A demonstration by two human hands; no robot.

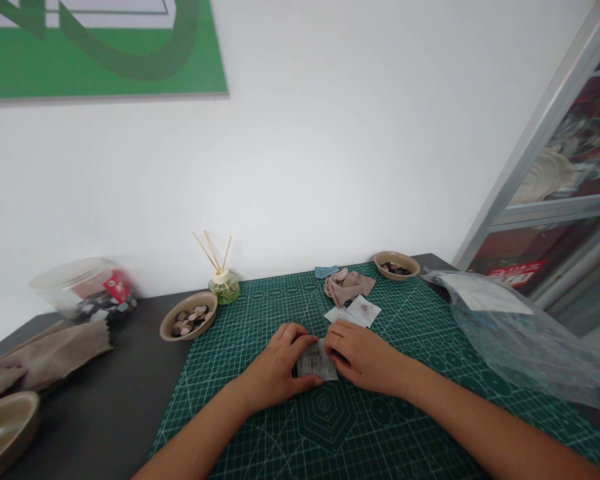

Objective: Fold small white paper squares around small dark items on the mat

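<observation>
Both of my hands rest on a green cutting mat (280, 427) and grip one small pale sachet (316, 364) that lies flat between them. My left hand (280, 367) pinches its left side with thumb and fingers. My right hand (363, 357) covers its right edge with the fingers curled over it. Just beyond my hands lie two more small white sachets (355, 312) and a crumpled beige cloth (347, 285).
A tan bowl of stones (189, 316) and a reed diffuser (223, 283) stand at the mat's far left. Another bowl (396, 265) sits far right. A clear plastic bag (520, 333) lies right. A plastic jar (87, 290), beige cloth (45, 357) and a bowl (5, 427) are left.
</observation>
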